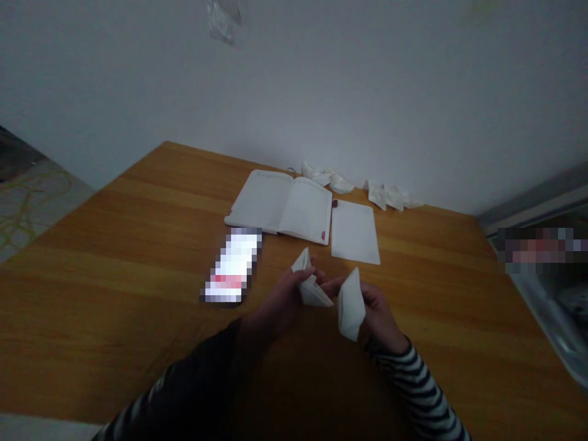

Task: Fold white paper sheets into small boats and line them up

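L hand [280, 300] pinching folded white paper [311, 283], R hand [379, 312] gripping 2nd folded paper [351, 304]; open notebook [280, 208] at 12 o'clock on bench [114, 294].

Table [114, 294]: wood, smooth, satin sheen. Folded papers [351, 304]: white paper, matt. Notebook [305, 208]: paper pages, matt. Sleeve [413, 386]: striped cloth, matt. Basin edge [546, 312]: metal, glossy.
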Demonstrator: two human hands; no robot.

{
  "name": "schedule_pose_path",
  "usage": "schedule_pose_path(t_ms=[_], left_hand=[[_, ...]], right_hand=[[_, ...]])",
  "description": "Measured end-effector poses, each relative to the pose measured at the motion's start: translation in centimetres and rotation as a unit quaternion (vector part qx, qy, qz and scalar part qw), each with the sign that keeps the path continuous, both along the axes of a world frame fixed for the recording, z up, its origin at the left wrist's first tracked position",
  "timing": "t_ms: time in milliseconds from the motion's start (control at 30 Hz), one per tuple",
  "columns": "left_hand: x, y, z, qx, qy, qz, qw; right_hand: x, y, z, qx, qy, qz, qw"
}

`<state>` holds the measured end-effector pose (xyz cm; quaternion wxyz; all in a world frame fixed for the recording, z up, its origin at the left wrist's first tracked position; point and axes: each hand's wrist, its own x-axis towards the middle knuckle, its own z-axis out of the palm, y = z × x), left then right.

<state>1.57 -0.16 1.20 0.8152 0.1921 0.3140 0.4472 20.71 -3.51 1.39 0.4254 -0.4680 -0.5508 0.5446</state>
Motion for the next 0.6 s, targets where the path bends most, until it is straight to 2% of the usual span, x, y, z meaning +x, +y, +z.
schedule_pose_path(t_ms=[100,167,233,367,500,600], left_hand=[[-0.2,-0.1,0.0,0.044,0.042,-0.019,0.998],[-0.1,-0.2,-0.4,0.068,0.05,-0.05,0.995],[0.2,-0.4,-1.0,0.086,0.039,-0.069,0.993],[1.0,-0.7,-2.3,0.108,0.026,-0.051,0.993],[1.5,-0.7,-3.4,0.098,0.013,-0.039,0.994],[1.5,-0.8,-3.4,0.083,0.008,-0.038,0.996]], right_hand=[[0.2,0.0,-0.6,-0.002,-0.007,-0.137,0.991],[0.2,0.1,-0.6,0.002,-0.019,-0.174,0.985],[-0.2,0.3,-0.2,0.015,-0.04,-0.152,0.987],[-0.9,0.6,0.1,0.06,-0.085,-0.117,0.988],[-0.9,0.8,-0.5,0.076,-0.119,-0.098,0.985],[-0.8,0.9,-1.1,0.068,-0.129,-0.081,0.986]])
